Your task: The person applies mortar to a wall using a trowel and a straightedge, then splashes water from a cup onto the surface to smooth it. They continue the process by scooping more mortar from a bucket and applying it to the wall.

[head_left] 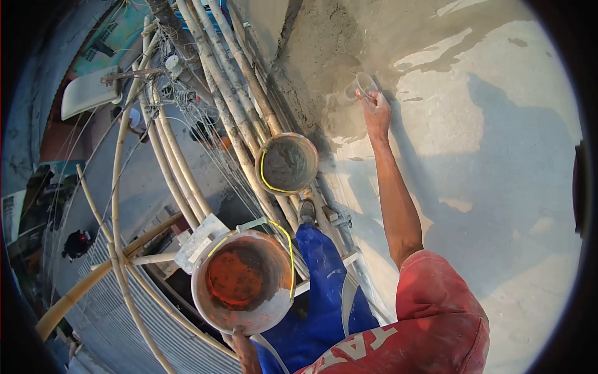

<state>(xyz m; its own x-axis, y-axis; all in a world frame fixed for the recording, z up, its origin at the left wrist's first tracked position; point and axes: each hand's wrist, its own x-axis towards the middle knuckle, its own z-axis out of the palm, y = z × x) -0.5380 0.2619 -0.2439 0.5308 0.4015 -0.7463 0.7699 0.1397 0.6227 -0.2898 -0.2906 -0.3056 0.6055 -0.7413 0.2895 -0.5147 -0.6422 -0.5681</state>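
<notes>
My right hand (376, 115) is closed around a clear plastic cup (366, 83), held up against the wall (486, 206), where the surface is wet and grey-brown. At the bottom, my left hand (244, 350) grips the near rim of a large bucket (269, 302). This bucket has a pale, stained wall, an orange-red bottom and a yellow handle; whether it holds liquid is hard to make out. Farther ahead, a smaller bucket (313, 149) with a yellow handle contains grey mortar (285, 165) and sits on the bamboo poles.
Bamboo poles (240, 87) run along the wall as scaffolding, with my shoe (306, 212) on them. Tangled wires (187, 100) and a street lamp (92, 93) are at the left. Far below lie a corrugated roof (118, 311) and a street with people.
</notes>
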